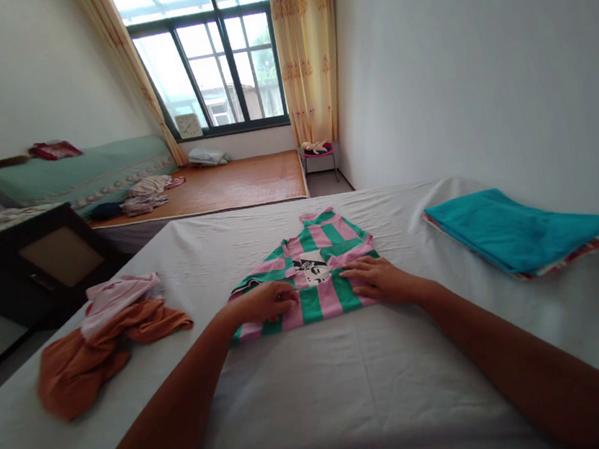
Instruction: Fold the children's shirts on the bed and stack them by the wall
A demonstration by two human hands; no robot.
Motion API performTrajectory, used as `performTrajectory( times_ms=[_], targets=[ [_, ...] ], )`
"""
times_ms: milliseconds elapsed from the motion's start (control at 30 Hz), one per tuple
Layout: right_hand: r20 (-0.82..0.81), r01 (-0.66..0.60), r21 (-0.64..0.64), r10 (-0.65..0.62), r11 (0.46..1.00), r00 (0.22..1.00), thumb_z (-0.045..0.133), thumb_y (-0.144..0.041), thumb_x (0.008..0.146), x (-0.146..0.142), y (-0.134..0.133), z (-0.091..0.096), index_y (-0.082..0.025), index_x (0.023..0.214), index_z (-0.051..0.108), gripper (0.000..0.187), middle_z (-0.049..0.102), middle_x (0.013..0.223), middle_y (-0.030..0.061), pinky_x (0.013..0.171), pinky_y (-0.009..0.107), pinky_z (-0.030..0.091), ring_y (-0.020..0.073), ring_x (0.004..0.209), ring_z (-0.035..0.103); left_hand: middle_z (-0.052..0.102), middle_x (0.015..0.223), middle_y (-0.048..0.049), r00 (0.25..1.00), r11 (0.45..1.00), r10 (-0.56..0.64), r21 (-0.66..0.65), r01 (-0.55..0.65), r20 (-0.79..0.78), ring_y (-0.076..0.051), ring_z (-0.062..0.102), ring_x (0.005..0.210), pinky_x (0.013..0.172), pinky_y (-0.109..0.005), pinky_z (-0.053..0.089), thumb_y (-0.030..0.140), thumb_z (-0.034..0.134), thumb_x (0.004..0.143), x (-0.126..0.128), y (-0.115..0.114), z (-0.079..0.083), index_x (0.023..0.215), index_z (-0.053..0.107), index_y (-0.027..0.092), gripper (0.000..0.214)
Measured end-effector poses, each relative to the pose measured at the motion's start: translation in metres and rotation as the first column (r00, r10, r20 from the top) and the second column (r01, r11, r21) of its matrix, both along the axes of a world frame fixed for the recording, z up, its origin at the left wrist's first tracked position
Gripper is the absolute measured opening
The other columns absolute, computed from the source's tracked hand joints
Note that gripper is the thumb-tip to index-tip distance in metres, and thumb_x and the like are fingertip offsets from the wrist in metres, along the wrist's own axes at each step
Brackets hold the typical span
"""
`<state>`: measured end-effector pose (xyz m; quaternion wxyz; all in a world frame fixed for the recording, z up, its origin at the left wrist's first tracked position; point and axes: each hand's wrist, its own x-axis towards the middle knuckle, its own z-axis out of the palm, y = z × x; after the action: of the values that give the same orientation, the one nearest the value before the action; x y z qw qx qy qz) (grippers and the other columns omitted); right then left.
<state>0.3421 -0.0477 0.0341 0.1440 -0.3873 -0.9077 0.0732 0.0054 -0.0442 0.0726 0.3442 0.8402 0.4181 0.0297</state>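
A pink and green striped shirt (318, 251) with a black and white print lies spread on the white bed sheet (352, 385) in front of me. My left hand (266, 302) rests on the shirt's near left part with its fingers curled on the cloth. My right hand (376, 278) lies flat on the near right part, fingers stretched out toward the print. Both forearms reach in from the bottom of the view.
A heap of orange and pale pink clothes (105, 327) lies on the bed at my left. A folded teal cloth stack (513, 229) sits at the right by the wall. Beyond are a dark cabinet (36, 260), a second bed with clothes, a window and a small stool (319, 152).
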Motion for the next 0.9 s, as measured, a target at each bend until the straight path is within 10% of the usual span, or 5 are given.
performTrajectory(
  times_ms=[133, 233, 400, 600, 900],
  targets=[
    [0.104, 0.12, -0.001, -0.119, 0.993, 0.987, 0.038, -0.046, 0.095, 0.004, 0.004, -0.014, -0.029, 0.143, 0.043, 0.05, 0.043, 0.147, 0.0044, 0.106, 0.048, 0.032, 0.0264, 0.134, 0.037, 0.066, 0.08, -0.0025, 0.883, 0.885, 0.394, 0.362, -0.291, -0.255, -0.017, 0.061, 0.067, 0.06, -0.025, 0.042, 0.037, 0.052, 0.083, -0.032, 0.021, -0.004, 0.088, 0.065, 0.022, 0.02],
    [0.116, 0.124, 0.011, -0.124, 0.992, 0.985, 0.035, -0.047, 0.096, 0.006, 0.006, -0.014, -0.03, 0.143, 0.042, 0.05, 0.042, 0.148, 0.0037, 0.107, 0.047, 0.031, 0.0249, 0.134, 0.037, 0.066, 0.086, -0.0038, 0.804, 0.751, 0.53, 0.59, -0.298, -0.268, -0.02, 0.063, 0.08, 0.068, -0.027, 0.044, 0.039, 0.049, 0.086, -0.043, 0.027, -0.004, 0.086, 0.066, 0.024, 0.023],
    [0.118, 0.136, 0.021, -0.137, 0.991, 0.983, 0.034, -0.046, 0.097, 0.003, 0.006, -0.015, -0.029, 0.144, 0.041, 0.051, 0.043, 0.148, 0.0038, 0.106, 0.046, 0.033, 0.0249, 0.133, 0.038, 0.061, 0.117, -0.0032, 0.967, 0.765, 0.231, 0.633, -0.114, -0.105, -0.02, 0.057, 0.104, 0.087, -0.029, 0.045, 0.048, 0.058, 0.082, -0.009, 0.02, -0.02, 0.118, 0.06, 0.03, 0.04],
    [0.083, 0.132, 0.026, -0.134, 0.991, 0.988, 0.036, -0.046, 0.097, 0.005, 0.006, -0.017, -0.031, 0.143, 0.043, 0.049, 0.044, 0.147, 0.0044, 0.106, 0.046, 0.033, 0.0246, 0.133, 0.039, 0.067, 0.102, -0.0052, 0.947, 0.759, 0.275, 0.643, -0.107, -0.166, -0.023, 0.061, 0.094, 0.079, -0.031, 0.044, 0.032, 0.05, 0.086, -0.007, 0.044, -0.024, 0.099, 0.068, 0.028, 0.022],
    [0.086, 0.129, 0.052, -0.134, 0.99, 0.987, 0.037, -0.043, 0.097, 0.001, 0.002, -0.015, -0.029, 0.142, 0.044, 0.048, 0.046, 0.145, 0.0062, 0.105, 0.045, 0.036, 0.0247, 0.131, 0.041, 0.071, 0.094, -0.0076, 0.642, 0.502, 0.737, 0.466, -0.729, 0.211, -0.021, 0.065, 0.085, 0.071, -0.025, 0.045, 0.026, 0.049, 0.079, -0.087, 0.116, -0.034, 0.104, 0.066, 0.017, 0.031]
  ],
)
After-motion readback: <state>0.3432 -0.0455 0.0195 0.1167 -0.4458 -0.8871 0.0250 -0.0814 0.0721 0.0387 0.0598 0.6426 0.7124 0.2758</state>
